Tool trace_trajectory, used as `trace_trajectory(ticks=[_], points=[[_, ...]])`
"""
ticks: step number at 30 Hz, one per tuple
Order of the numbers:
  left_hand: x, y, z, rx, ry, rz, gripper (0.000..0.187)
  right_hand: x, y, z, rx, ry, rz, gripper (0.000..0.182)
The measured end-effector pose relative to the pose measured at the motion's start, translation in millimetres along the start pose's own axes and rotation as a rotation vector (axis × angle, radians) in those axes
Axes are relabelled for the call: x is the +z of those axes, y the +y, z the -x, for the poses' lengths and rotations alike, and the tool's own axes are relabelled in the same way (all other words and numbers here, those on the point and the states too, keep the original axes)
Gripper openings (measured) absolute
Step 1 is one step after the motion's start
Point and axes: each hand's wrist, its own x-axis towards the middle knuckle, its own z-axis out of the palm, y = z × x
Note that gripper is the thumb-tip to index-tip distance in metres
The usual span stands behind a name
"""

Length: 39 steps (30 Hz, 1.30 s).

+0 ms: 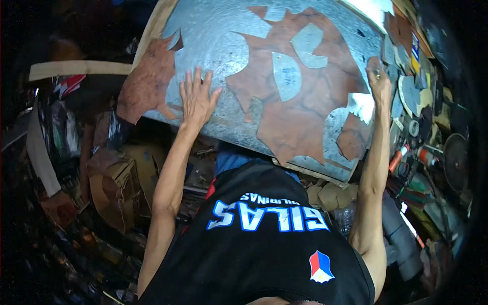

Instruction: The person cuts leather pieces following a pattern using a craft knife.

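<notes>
My left hand lies with its fingers spread on a grey metal-topped table, just right of a brown leather-like scrap. At the table's right edge, my right hand is closed, its fingers curled round something I cannot make out. Between the hands lies a large brown leather-like sheet with cut-outs and jagged edges. A grey pattern piece with handwritten marks rests on it. A smaller brown offcut lies below my right hand.
A wooden strip juts out at the left of the table. Below it stands an open cardboard box. Grey rolls lean at the lower right. Scraps, bottles and tools crowd the right side, near a round disc.
</notes>
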Motion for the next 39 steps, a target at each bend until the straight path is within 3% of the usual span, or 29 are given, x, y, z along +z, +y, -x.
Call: trace_trajectory(ticks=[2, 4, 6, 10, 16, 18, 19, 23, 28, 31, 34, 35, 38, 39], points=[[0.6, -12.9, 2.1, -0.128, 0.093, -0.111, 0.06, 34.8, -23.8, 21.9, -0.016, -0.107, -0.115, 0.044], [-9.9, -4.9, -2.9, -0.13, 0.104, -0.05, 0.063, 32.8, -105.3, 50.5, -0.16, -0.195, -0.199, 0.042], [-14.4, 23.6, -9.0, -0.015, -0.04, -0.023, 0.063, 42.4, -157.5, 74.6, -0.23, -0.3, -0.181, 0.05], [-8.7, 66.2, 15.0, 0.144, -0.092, 0.094, 0.062, 59.6, -204.7, 97.7, -0.201, -0.384, -0.095, 0.06], [-10.0, 82.7, 71.4, 0.43, -0.236, 0.363, 0.052, 41.2, -197.9, 109.7, -0.244, -0.52, -0.077, 0.058], [-14.9, 75.7, 80.6, 0.573, -0.304, 0.454, 0.042, 32.5, -185.0, 113.5, -0.391, -0.591, -0.06, 0.057], [-22.8, 74.8, 82.1, 0.593, -0.228, 0.513, 0.032, 21.5, -185.7, 111.0, -0.376, -0.669, 0.033, 0.059], [-35.8, 52.9, 75.1, 0.532, -0.206, 0.598, 0.025, 11.3, -162.3, 109.9, -0.384, -0.65, 0.051, 0.062], [-23.4, 48.5, 26.7, 0.298, -0.015, 0.366, 0.042, 0.4, -170.7, 123.1, -0.276, -0.674, 0.063, 0.061], [-22.9, 57.6, 16.2, 0.165, 0.002, 0.303, 0.049, 3.6, -166.3, 134.8, -0.027, -0.736, 0.159, 0.055], [-17.5, 62.8, 20.8, 0.151, -0.037, 0.319, 0.053, 6.2, -161.8, 109.6, -0.072, -0.614, 0.032, 0.05], [-13.8, 65.1, 30.1, 0.162, -0.089, 0.334, 0.054, 18.1, -155.6, 96.4, -0.131, -0.441, 0.009, 0.048], [-5.5, 64.3, 52.6, 0.251, -0.121, 0.264, 0.05, 49.7, -142.5, 36.8, -0.196, -0.356, 0.038, 0.05], [-9.3, 67.2, 57.7, 0.26, -0.148, 0.259, 0.044, 64.4, -128.8, 23.1, -0.307, -0.326, 0.032, 0.05]])
